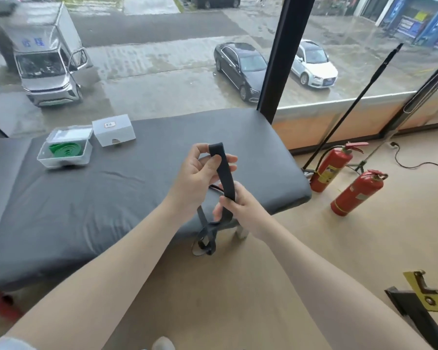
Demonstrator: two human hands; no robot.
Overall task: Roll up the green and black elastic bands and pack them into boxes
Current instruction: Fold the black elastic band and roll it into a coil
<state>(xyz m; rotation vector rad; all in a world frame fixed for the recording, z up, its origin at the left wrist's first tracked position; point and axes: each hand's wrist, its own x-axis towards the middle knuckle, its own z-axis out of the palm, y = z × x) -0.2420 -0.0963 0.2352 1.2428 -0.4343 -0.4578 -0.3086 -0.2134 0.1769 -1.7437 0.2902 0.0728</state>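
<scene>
The black elastic band (224,174) is stretched between both hands above the padded bench's near right corner. My left hand (199,176) pinches its upper end, which folds over my fingertips. My right hand (234,207) grips the band lower down. The rest of the band hangs below my hands in loose loops over the bench edge. A rolled green elastic band (65,149) lies inside an open clear plastic box (44,154) at the bench's far left. A second clear box (123,133) stands shut just right of it.
The dark grey padded bench (111,193) fills the left and centre, with a large window behind it. Two red fire extinguishers (330,168) (355,194) stand on the wooden floor at the right, beside a black stand pole (349,107) and a cable.
</scene>
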